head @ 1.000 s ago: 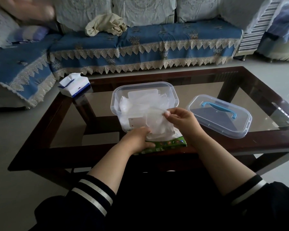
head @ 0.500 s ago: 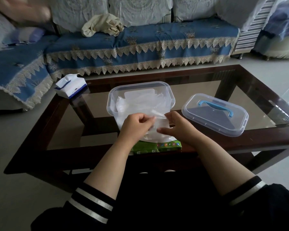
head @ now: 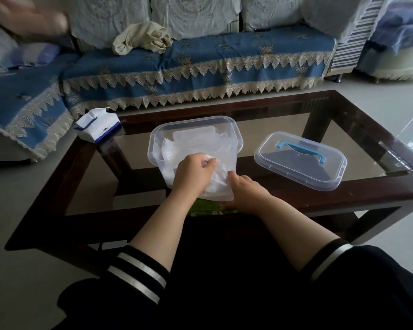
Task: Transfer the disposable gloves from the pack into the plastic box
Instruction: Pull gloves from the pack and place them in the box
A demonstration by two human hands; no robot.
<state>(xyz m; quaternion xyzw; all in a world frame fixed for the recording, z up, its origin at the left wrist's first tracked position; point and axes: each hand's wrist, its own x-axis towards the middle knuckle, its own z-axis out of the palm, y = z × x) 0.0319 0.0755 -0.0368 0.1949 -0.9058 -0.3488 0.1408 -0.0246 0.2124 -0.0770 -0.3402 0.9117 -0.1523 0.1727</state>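
Behind the glass-topped bench [head: 284, 129] runs a blue sofa with lace trim. On the bench stands the plastic box [head: 224, 129], open, with its lid [head: 303, 167] set aside to the right. Several clear disposable gloves [head: 196, 144] already lie inside, so the task looks partly done. How many remain I cannot tell, since the green pack [head: 204, 209] at the near edge is mostly hidden by the arms.

The left hand [head: 192, 175] pinches a crumpled glove [head: 210, 160] at the box's near rim, its grip curled around the film. The right hand [head: 246, 189] rests low by the pack; I judge it steadies the pack, but its fingers are hidden, so whether its grip is closed I cannot tell.
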